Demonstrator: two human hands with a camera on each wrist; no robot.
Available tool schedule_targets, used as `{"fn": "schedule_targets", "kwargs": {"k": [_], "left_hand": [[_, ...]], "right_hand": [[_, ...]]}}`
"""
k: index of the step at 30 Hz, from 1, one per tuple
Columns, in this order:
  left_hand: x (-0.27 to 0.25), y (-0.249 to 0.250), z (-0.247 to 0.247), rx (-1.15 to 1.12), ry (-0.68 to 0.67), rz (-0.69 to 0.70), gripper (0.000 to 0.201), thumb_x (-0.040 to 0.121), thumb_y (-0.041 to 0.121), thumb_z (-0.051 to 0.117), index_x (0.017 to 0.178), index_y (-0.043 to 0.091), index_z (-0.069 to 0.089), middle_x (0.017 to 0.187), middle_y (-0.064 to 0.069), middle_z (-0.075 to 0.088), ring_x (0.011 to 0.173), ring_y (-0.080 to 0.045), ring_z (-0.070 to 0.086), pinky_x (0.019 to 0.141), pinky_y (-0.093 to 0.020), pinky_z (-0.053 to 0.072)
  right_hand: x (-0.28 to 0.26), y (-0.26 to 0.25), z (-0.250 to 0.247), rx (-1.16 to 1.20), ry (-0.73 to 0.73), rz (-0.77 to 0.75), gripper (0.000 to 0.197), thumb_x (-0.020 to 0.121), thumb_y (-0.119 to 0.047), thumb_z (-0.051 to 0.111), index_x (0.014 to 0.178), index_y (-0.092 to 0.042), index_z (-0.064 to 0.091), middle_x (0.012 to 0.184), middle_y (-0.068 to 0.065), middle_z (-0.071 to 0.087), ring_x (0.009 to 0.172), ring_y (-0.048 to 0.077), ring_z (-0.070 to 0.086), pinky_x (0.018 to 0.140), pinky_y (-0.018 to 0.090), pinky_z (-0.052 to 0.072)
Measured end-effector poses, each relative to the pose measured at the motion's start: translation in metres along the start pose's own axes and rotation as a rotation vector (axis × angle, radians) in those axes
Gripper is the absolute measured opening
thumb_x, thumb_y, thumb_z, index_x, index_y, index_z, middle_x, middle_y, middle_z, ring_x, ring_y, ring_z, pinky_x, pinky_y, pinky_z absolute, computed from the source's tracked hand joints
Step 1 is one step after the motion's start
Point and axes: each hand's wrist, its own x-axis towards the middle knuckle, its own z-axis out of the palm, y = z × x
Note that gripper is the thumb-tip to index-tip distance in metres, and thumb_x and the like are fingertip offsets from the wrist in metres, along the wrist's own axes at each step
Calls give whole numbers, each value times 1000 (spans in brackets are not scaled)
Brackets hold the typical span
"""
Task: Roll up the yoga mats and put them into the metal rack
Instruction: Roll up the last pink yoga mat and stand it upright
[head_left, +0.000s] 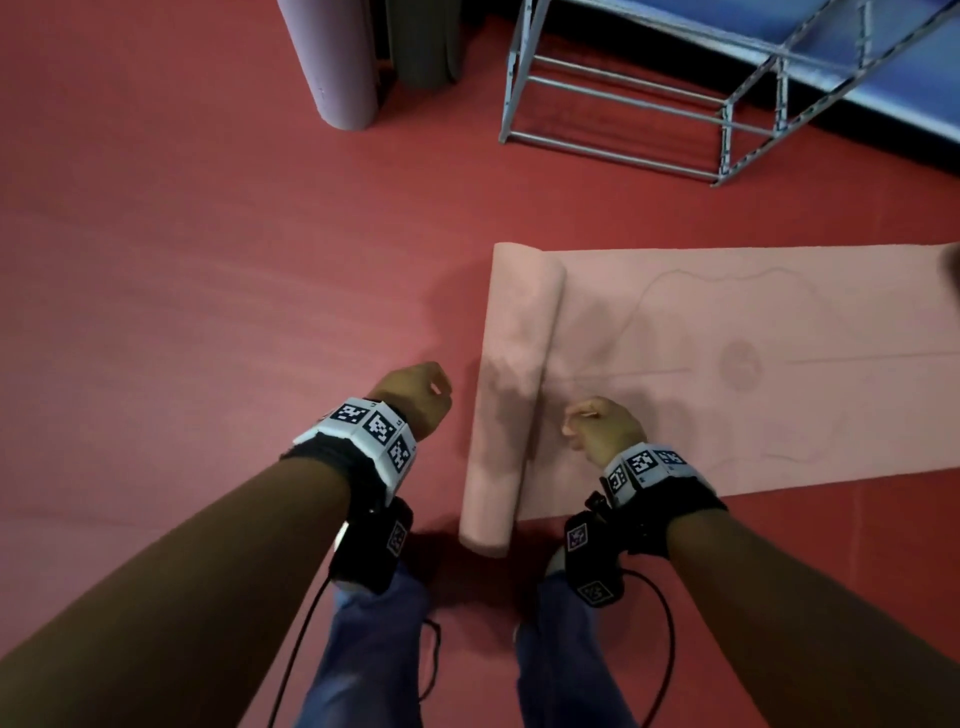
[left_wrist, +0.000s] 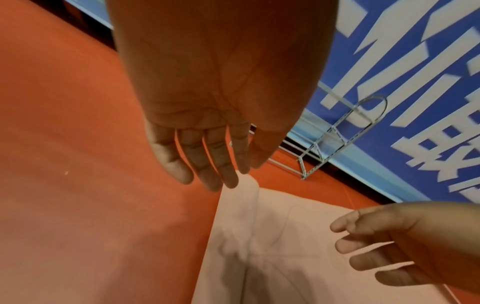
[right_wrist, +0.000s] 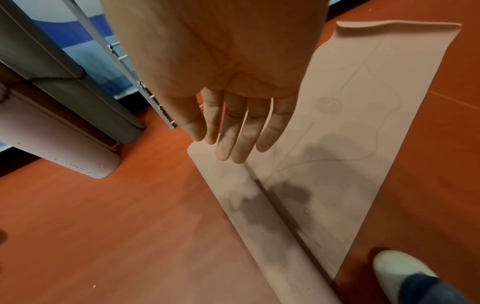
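A pink yoga mat (head_left: 779, 364) lies flat on the red floor, its left end wound into a roll (head_left: 514, 395). My left hand (head_left: 421, 395) hovers just left of the roll, fingers relaxed and holding nothing. My right hand (head_left: 597, 426) hovers over the flat part just right of the roll, also holding nothing. The left wrist view shows the left hand's fingers (left_wrist: 207, 164) hanging straight above the roll (left_wrist: 233, 236). In the right wrist view the right hand's fingers (right_wrist: 241, 133) hang loose above the roll (right_wrist: 272, 236). The metal rack (head_left: 623, 104) stands at the far right, holding nothing that I can see.
Two rolled mats, a lilac one (head_left: 332, 62) and a grey one (head_left: 421, 41), stand at the far left by the wall. A blue banner (head_left: 883, 62) runs behind the rack. My white shoe (right_wrist: 397, 271) is beside the mat's near edge. Red floor surrounds the mat.
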Motion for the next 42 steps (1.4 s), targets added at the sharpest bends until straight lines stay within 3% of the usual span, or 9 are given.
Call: {"fn": "schedule_targets", "kwargs": {"k": [4, 12, 14, 20, 25, 30, 35, 40, 42], "left_hand": [[15, 4, 57, 20, 18, -31, 14, 95, 18, 52, 106, 22, 59, 114, -9, 66, 97, -26, 58, 79, -24, 40], [65, -4, 133, -5, -19, -126, 17, 94, 19, 55, 110, 18, 62, 113, -9, 66, 105, -28, 59, 85, -27, 43], [96, -3, 135, -17, 0, -109, 19, 94, 18, 56, 111, 14, 63, 115, -12, 66, 109, -30, 59, 89, -29, 44], [206, -16, 145, 99, 56, -18, 27, 95, 25, 56, 120, 17, 59, 123, -10, 63, 112, -29, 57, 90, -27, 42], [285, -36, 174, 163, -15, -26, 54, 96, 37, 54, 141, 11, 39, 136, -16, 54, 123, -31, 52, 96, -32, 39], [323, -48, 192, 102, -21, -69, 75, 90, 37, 66, 143, 6, 24, 141, -16, 46, 127, -33, 48, 96, -35, 37], [307, -41, 181, 84, -13, -80, 67, 92, 33, 63, 141, 6, 27, 133, -18, 51, 120, -33, 52, 84, -32, 36], [245, -17, 165, -12, -85, -2, 59, 95, 24, 57, 142, 13, 23, 108, -5, 55, 103, -27, 57, 80, -27, 37], [212, -2, 155, -32, -92, 47, 64, 95, 20, 58, 145, 16, 19, 112, -9, 59, 111, -29, 59, 83, -26, 39]], "right_hand": [[37, 47, -6, -62, -79, -15, 15, 84, -13, 62, 88, -25, 71, 111, 14, 71, 106, 33, 65, 97, 39, 51], [116, 102, 15, -87, -148, -39, 13, 69, -23, 63, 57, -20, 62, 91, 19, 72, 93, 40, 67, 88, 50, 54], [151, 113, 30, -75, -142, -47, 23, 58, -30, 55, 72, -13, 63, 87, 29, 67, 94, 47, 66, 83, 59, 54], [228, 103, 66, -58, -67, -15, 35, 72, -31, 62, 106, -24, 59, 87, 5, 63, 89, 29, 64, 82, 40, 55], [297, 113, 105, -58, -83, -13, 60, 81, -35, 64, 137, -20, 47, 127, 7, 57, 115, 31, 57, 97, 45, 50], [329, 133, 134, 159, -221, 21, 62, 49, -66, 65, 100, -32, 67, 109, 2, 71, 98, 28, 68, 73, 34, 54], [323, 136, 134, 316, -291, 59, 81, 31, -67, 83, 103, -30, 72, 104, 4, 74, 101, 30, 69, 91, 44, 53], [257, 106, 99, 267, -254, -102, 42, 63, -46, 85, 88, -13, 76, 73, -4, 74, 70, 14, 71, 65, 26, 54], [230, 92, 82, 222, -168, -159, 29, 73, -30, 82, 94, -11, 76, 82, 0, 75, 77, 17, 71, 73, 29, 55]]}}
